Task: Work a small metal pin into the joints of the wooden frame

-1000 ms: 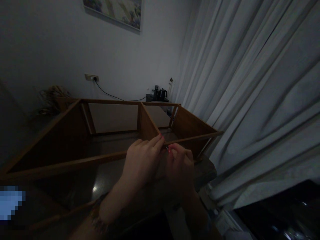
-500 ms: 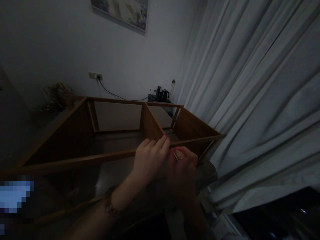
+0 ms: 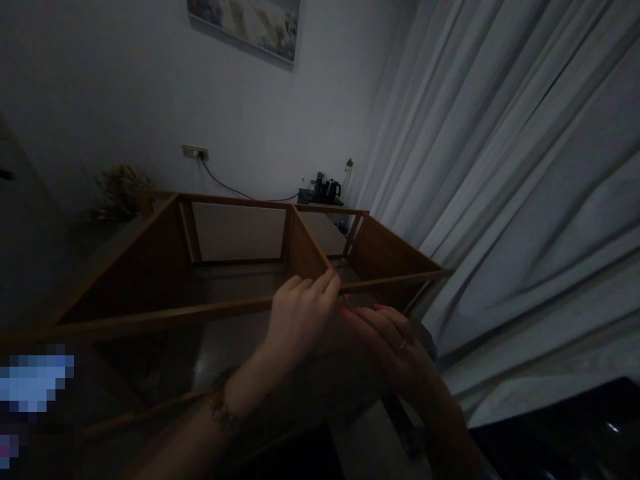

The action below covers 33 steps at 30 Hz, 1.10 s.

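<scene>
A wooden furniture frame [image 3: 210,313] with a middle divider board [image 3: 310,247] stretches out before me. My left hand [image 3: 303,320] is closed on the front rail where the divider meets it, the fingertips resting on top of the joint. Just right of it, below the rail, my right hand [image 3: 393,337] pinches a thin metal rod that looks like a hex key [image 3: 349,303]. The key's tip points up at the joint beside my left fingers; its exact contact is too dark to make out. A ring shows on my right hand, a bracelet on my left wrist.
Long pale curtains [image 3: 500,200] hang close on the right. Against the back wall, a kettle [image 3: 331,191] stands on a dark small table, with a cable [image 3: 225,187] running to a wall socket [image 3: 195,152]. Dried plants [image 3: 120,190] stand at the left.
My right hand has turned and shifted right and slightly down, its fingers now stretched along the hex key. My left hand keeps its hold on the rail.
</scene>
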Available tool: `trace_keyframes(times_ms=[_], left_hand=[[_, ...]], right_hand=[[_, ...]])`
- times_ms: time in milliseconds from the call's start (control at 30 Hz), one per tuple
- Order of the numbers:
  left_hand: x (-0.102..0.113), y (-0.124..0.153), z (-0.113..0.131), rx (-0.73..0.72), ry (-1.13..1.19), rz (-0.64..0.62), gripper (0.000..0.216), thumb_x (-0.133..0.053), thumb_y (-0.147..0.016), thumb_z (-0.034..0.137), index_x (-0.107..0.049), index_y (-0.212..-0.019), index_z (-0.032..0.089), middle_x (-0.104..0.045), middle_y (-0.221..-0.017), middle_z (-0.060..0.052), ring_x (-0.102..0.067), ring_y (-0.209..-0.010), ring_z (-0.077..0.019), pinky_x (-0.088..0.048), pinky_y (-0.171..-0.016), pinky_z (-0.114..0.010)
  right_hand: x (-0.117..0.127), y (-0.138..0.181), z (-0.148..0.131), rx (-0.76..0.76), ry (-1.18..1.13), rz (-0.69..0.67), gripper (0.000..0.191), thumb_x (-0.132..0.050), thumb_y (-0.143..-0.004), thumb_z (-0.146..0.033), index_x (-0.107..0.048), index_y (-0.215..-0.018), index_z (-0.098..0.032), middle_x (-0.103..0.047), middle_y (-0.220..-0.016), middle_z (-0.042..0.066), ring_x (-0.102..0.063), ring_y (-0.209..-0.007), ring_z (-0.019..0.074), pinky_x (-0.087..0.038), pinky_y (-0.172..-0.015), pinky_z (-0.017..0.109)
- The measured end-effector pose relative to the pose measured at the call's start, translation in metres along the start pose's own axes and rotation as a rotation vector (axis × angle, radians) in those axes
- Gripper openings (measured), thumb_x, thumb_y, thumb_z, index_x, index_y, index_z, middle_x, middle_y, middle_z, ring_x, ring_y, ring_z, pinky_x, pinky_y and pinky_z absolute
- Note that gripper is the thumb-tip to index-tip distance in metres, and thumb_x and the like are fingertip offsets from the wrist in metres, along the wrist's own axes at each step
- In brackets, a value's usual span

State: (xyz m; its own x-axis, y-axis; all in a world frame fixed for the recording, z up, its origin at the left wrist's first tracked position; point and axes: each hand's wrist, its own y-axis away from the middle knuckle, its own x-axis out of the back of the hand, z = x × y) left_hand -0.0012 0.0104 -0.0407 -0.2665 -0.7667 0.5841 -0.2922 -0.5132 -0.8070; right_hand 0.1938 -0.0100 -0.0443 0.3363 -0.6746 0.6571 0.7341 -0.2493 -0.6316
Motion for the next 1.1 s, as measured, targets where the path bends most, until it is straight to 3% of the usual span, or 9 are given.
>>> trace_keyframes(times_ms=[133, 233, 367, 533, 667, 767, 900, 1000, 1100], left_hand=[[-0.001, 0.0, -0.001, -0.01, 0.008, -0.004, 0.014, -0.068, -0.086, 0.019, -0.071, -0.1, 0.016, -0.078, -0.104, 0.0, -0.069, -0.064, -0.018, -0.045, -0.056, -0.036], [-0.001, 0.0, 0.0, -0.003, -0.002, -0.003, 0.013, -0.068, -0.087, 0.02, -0.072, -0.099, 0.016, -0.079, -0.101, 0.0, -0.069, -0.065, -0.018, -0.044, -0.056, -0.036], [0.001, 0.0, 0.001, -0.001, 0.007, -0.024, 0.013, -0.069, -0.087, 0.022, -0.071, -0.099, 0.016, -0.078, -0.102, -0.002, -0.069, -0.066, -0.0179, -0.044, -0.057, -0.035], [0.004, 0.001, -0.001, -0.018, 0.018, -0.062, 0.015, -0.064, -0.089, 0.017, -0.07, -0.103, 0.016, -0.078, -0.105, -0.004, -0.07, -0.069, -0.0175, -0.045, -0.059, -0.033], [0.003, 0.001, -0.002, -0.022, 0.02, -0.068, 0.015, -0.065, -0.09, 0.019, -0.07, -0.104, 0.016, -0.078, -0.106, -0.004, -0.07, -0.069, -0.0181, -0.044, -0.058, -0.034], [0.002, 0.0, -0.002, -0.018, 0.028, -0.073, 0.017, -0.066, -0.089, 0.02, -0.07, -0.105, 0.014, -0.078, -0.107, -0.005, -0.071, -0.07, -0.0189, -0.045, -0.059, -0.033], [0.002, 0.0, -0.002, -0.032, 0.025, -0.065, 0.019, -0.066, -0.089, 0.019, -0.07, -0.106, 0.014, -0.077, -0.108, -0.006, -0.071, -0.071, -0.0184, -0.046, -0.06, -0.033], [0.002, 0.0, -0.003, -0.04, 0.016, -0.039, 0.018, -0.067, -0.088, 0.019, -0.07, -0.105, 0.014, -0.078, -0.106, -0.005, -0.07, -0.069, -0.0177, -0.046, -0.06, -0.032], [0.001, 0.001, -0.003, -0.051, 0.019, -0.011, 0.017, -0.067, -0.088, 0.02, -0.07, -0.103, 0.014, -0.078, -0.105, -0.005, -0.07, -0.067, -0.0176, -0.046, -0.059, -0.033]], right_hand=[[0.007, -0.002, 0.018, 0.153, -0.057, -0.049, 0.049, -0.04, -0.098, 0.0, -0.041, -0.147, -0.004, -0.067, -0.125, 0.011, -0.057, -0.118, 0.0187, -0.049, -0.108, 0.032], [0.007, -0.006, 0.027, 0.185, -0.151, -0.017, 0.054, -0.044, -0.099, -0.004, -0.033, -0.152, -0.005, -0.071, -0.116, 0.013, -0.063, -0.104, 0.0197, -0.059, -0.092, 0.033], [0.001, -0.015, 0.03, 0.171, -0.282, 0.042, 0.043, -0.052, -0.097, -0.007, -0.05, -0.14, -0.012, -0.074, -0.097, 0.008, -0.063, -0.081, 0.0179, -0.06, -0.072, 0.031], [-0.017, -0.024, 0.02, -0.101, -0.573, 0.183, 0.015, -0.061, -0.096, -0.022, -0.069, -0.108, -0.022, -0.067, -0.076, 0.0, -0.059, -0.071, 0.0141, -0.054, -0.063, 0.026], [-0.032, -0.018, 0.008, -0.405, -0.877, 0.216, 0.023, -0.059, -0.097, -0.027, -0.063, -0.119, -0.024, -0.06, -0.068, -0.006, -0.057, -0.057, 0.0099, -0.049, -0.054, 0.021], [-0.039, -0.013, 0.001, -0.487, -0.953, 0.264, 0.019, -0.055, -0.098, -0.025, -0.061, -0.116, -0.026, -0.065, -0.071, -0.006, -0.062, -0.057, 0.0097, -0.051, -0.055, 0.02], [-0.037, -0.012, 0.003, -0.355, -0.72, 0.306, 0.013, -0.053, -0.1, -0.022, -0.062, -0.108, -0.024, -0.069, -0.078, -0.002, -0.065, -0.065, 0.0121, -0.054, -0.058, 0.023], [-0.028, -0.011, 0.011, -0.123, -0.345, 0.325, 0.012, -0.06, -0.097, -0.017, -0.064, -0.107, -0.022, -0.071, -0.082, 0.001, -0.063, -0.073, 0.0139, -0.056, -0.064, 0.025], [-0.017, -0.009, 0.016, -0.026, 0.027, 0.333, 0.012, -0.072, -0.091, -0.025, -0.067, -0.102, -0.024, -0.071, -0.082, -0.001, -0.058, -0.075, 0.0149, -0.053, -0.071, 0.029]])
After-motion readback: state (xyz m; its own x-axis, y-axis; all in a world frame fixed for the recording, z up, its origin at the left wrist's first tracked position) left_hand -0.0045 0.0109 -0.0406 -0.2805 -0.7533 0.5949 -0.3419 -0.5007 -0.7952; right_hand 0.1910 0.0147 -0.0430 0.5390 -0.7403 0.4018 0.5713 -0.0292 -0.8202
